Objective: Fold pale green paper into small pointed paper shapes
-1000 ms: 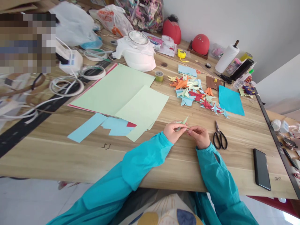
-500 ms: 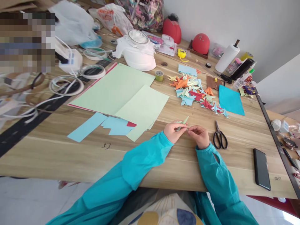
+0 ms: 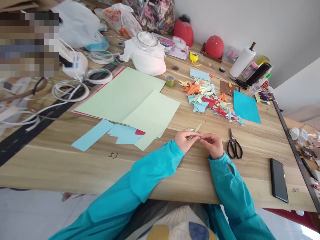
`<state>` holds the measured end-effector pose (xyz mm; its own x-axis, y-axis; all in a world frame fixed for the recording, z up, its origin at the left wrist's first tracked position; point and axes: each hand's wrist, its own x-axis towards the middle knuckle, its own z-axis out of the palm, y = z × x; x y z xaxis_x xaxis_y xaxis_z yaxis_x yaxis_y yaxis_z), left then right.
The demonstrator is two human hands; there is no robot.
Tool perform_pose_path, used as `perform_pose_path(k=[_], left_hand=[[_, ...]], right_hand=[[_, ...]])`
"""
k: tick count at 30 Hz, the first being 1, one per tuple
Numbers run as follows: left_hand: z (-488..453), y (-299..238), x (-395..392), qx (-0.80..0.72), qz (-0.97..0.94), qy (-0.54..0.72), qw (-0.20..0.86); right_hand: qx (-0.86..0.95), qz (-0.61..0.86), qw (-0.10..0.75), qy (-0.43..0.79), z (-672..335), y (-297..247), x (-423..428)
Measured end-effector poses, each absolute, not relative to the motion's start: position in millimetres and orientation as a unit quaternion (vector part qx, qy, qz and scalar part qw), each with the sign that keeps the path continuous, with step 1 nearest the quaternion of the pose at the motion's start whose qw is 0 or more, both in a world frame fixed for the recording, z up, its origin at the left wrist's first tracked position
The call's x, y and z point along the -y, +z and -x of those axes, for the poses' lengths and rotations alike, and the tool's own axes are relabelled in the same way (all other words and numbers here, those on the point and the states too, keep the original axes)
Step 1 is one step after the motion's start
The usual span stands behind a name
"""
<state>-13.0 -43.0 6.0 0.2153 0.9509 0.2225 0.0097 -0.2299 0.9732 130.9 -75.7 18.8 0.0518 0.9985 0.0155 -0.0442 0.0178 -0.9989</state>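
Observation:
My left hand (image 3: pixel 184 140) and my right hand (image 3: pixel 212 145) meet just above the wooden table (image 3: pixel 75 160), both pinched on a small pale green folded paper piece (image 3: pixel 196 130) whose pointed tip sticks up to the right. Both arms wear teal sleeves. Black scissors (image 3: pixel 234 147) lie shut just right of my right hand. A heap of several folded paper figures (image 3: pixel 207 98) in orange, green, blue and red lies farther back.
Large pale green sheets (image 3: pixel 130 100) and light blue offcuts (image 3: pixel 107 133) lie to the left. A teal sheet (image 3: pixel 246 106) sits at the right, a black phone (image 3: pixel 278 180) near the front right edge. Tape rolls, a white bowl (image 3: pixel 147 58), bags and red balls crowd the back.

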Motion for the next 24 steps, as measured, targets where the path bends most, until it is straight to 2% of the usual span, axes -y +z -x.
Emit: perform_pose_path(k=[24], left_hand=[[12.7,10.0,46.1,-0.379,-0.611,0.502,0.480]], right_hand=[[0.385,0.486,0.541,0.568,-131.7,4.1,72.3]])
